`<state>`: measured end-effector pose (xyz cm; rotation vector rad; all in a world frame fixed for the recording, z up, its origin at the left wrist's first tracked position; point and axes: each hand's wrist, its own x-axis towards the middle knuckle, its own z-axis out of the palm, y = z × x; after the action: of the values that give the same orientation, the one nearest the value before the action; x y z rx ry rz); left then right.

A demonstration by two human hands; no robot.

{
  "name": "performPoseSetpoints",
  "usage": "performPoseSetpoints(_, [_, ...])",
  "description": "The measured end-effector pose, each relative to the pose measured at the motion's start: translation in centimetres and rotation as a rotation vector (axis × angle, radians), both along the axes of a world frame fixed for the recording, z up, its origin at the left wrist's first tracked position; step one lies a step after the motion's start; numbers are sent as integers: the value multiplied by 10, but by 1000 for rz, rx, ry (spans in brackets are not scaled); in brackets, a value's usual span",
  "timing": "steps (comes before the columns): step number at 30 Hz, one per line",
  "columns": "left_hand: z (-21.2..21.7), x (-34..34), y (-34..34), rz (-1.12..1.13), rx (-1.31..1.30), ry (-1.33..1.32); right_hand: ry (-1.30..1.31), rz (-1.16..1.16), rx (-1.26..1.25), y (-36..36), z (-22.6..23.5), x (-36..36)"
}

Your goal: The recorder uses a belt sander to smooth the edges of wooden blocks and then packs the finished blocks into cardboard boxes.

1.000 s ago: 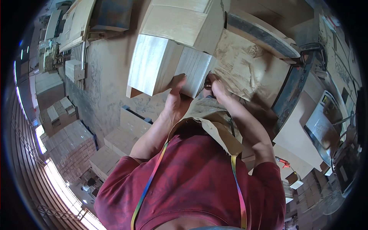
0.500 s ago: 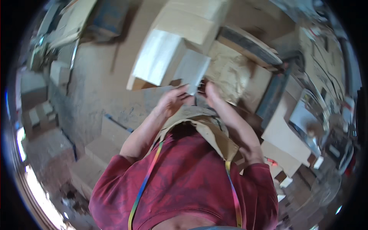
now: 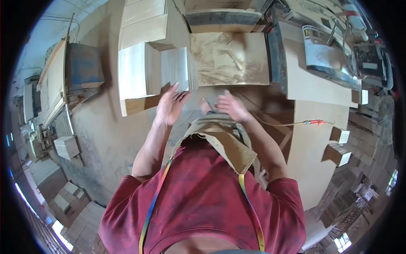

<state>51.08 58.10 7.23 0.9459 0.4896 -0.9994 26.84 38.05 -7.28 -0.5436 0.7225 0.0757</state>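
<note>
My left hand [image 3: 171, 106] is held out with fingers spread, its fingertips at the near edge of a stack of pale wooden boards [image 3: 152, 70]. It holds nothing. My right hand [image 3: 230, 106] hovers open just in front of my tan apron [image 3: 222, 137], near a sawdust-covered surface [image 3: 230, 59]. Neither hand grips a board. A taller pile of pale boards [image 3: 144, 19] stands behind the stack.
A long pale workbench [image 3: 315, 131] runs along my right with a red-tipped tool [image 3: 314, 122] and small wooden blocks [image 3: 340, 146] beside it. A machine [image 3: 334, 51] sits at upper right. A blue cabinet [image 3: 84, 65] and more wood stacks [image 3: 65, 146] lie left on the dusty floor.
Both hands were together on the edge of the board stack earlier; now they have come apart and opened, and my view has swung so the stack sits further left.
</note>
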Motion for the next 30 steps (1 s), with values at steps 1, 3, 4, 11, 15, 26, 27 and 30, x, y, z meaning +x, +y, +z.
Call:
performPoseSetpoints(1, [2, 5, -3, -36, 2, -4, 222, -46, 65, -5, -1, -16])
performPoseSetpoints(3, [8, 15, -10, -121, -7, -11, 8, -205, 5, 11, -35, -82])
performPoseSetpoints(4, [4, 18, -8, -130, -2, -26, -7, -214, 10, 20, -35, -95])
performPoseSetpoints(11, [-45, 5, -11, -730, 68, -18, 118, -612, -73, 86, 18, -119])
performPoseSetpoints(15, [-48, -14, -38, -1115, 120, -55, 161, -914, -167, 142, 46, -129])
performPoseSetpoints(26, [-13, -67, -165, -2228, -51, -159, 721, -2095, -155, 387, 84, -92])
performPoseSetpoints(27, [-14, -71, -172, -2337, -99, -174, 779, -2196, -118, 411, 86, -64])
performPoseSetpoints(30, [-26, -65, -184, -2606, -167, -133, 843, -2414, -112, 439, 94, 43])
